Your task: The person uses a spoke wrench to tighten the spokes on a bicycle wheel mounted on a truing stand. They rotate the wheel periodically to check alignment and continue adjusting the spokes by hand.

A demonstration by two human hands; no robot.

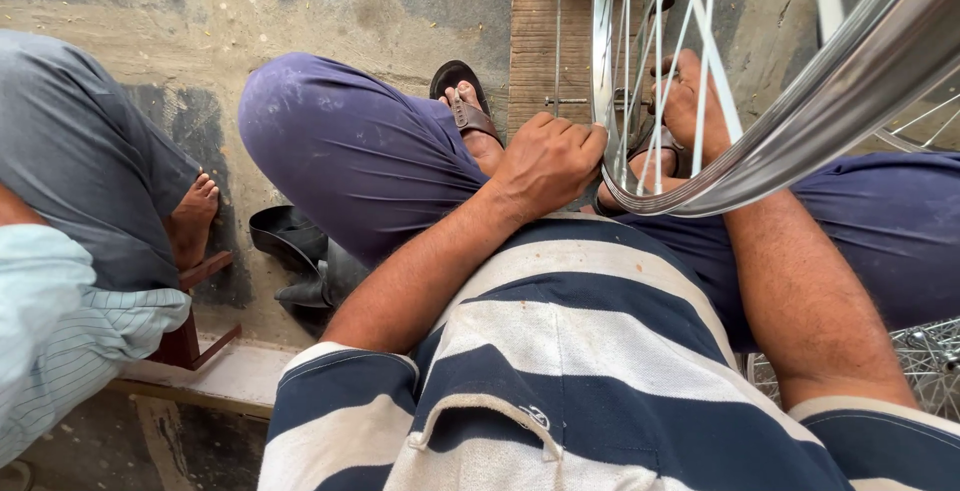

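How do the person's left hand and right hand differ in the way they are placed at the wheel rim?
The left hand curls over the outside edge of the wheel rim, knuckles up, in plain sight. The right hand sits inside the wheel, partly hidden by the spokes, and lies farther from the body. Both are bare and touch the same shiny metal wheel.

The bicycle wheel rim (800, 121) stands upright between the knees, the left hand (548, 163) on its left edge and the right hand (690, 101) behind the spokes (665, 61); another person's bare foot (192, 216) lies far left.
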